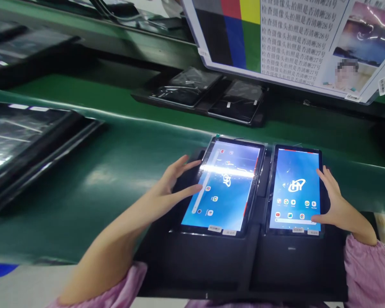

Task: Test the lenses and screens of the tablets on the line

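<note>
Two lit tablets lie side by side in a black tray, both with blue home screens and a white HY logo. At the left edge of the left tablet point(226, 188), my left hand point(171, 186) has its thumb and forefinger spread apart, tips touching the rim. My right hand point(335, 199) is at the right edge of the right tablet point(295, 171). Its thumb reaches over the lower right corner of that screen and its fingers are near the upper right side, wide apart. Small white labels sit along both lower edges.
The black tray point(195, 265) rests on a green work surface point(115, 171). More dark tablets are stacked at the left point(25, 141). Behind, another tray holds two unlit tablets point(237, 100). A chart with colour blocks and printed text point(291, 42) stands above them.
</note>
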Demonstrator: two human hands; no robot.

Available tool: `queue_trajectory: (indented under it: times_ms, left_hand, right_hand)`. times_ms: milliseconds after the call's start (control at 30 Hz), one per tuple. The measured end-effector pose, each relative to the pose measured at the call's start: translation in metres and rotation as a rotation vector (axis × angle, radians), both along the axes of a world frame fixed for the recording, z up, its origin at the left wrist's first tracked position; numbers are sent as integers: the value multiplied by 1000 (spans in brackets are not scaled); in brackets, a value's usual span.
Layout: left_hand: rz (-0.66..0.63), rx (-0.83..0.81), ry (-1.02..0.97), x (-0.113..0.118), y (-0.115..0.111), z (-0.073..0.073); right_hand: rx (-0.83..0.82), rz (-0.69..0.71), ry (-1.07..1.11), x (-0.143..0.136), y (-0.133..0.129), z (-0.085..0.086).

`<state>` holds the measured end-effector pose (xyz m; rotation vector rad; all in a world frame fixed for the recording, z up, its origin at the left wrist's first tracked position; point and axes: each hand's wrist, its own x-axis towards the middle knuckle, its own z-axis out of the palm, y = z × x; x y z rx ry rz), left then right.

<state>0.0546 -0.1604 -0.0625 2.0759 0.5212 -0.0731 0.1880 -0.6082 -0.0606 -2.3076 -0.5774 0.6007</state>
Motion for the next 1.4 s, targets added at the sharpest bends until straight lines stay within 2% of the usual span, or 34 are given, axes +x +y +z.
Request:
queue_trajectory:
  times_ms: [133,267,533,700,967,1100,1233,1400]
  left_hand:
    - [-48,56,-9,-2,5,-8]
    - [-85,22,-26,-4,14,-14]
    - [-124,42,-5,-9,26,-18]
    - [-75,45,-14,-9,27,-21]
    - [-44,-2,-12,-8,23,-17]
    - [-19,-49,-38,-7,18,-16]
    - [-9,-80,-87,-7,9,-12]
    - [-59,-78,-105,-9,7,-12]
  right_hand:
    - [2,-9,64,-1,1,6]
    - [-1,14,115,0,0,13]
    - [60,5,99,1,4,13]
    - [60,18,93,1,5,13]
    - [34,6,83,1,4,11]
    - [26,33,24,-1,-2,7]
    - [20,3,-94,-3,-11,-5]
    - [-35,-9,-158,-3,-18,-19]
